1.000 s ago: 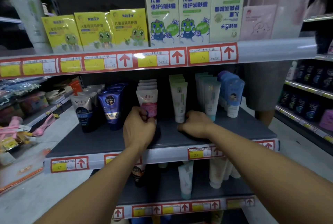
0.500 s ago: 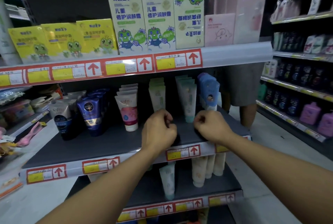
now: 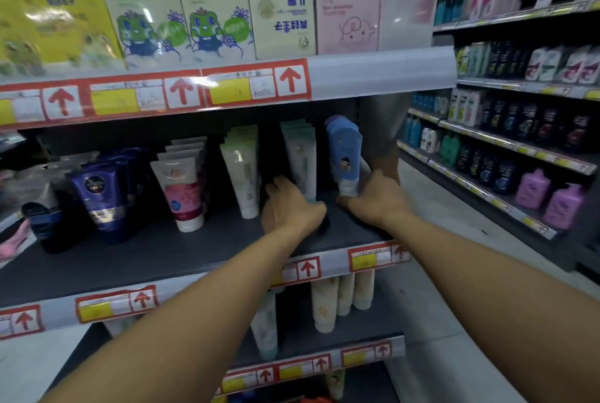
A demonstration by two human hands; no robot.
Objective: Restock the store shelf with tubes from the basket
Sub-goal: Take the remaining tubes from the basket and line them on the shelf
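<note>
Blue tubes, two or three in row; right hand pinches front one's base; left hand curled beside pale tubes, its grip unclear.

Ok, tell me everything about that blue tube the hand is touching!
The blue tube stands cap-down at the right end of the middle shelf, leaning slightly, front of its row. It looks like soft plastic, with a small cartoon face and a white cap. The right hand grips its base.
</note>
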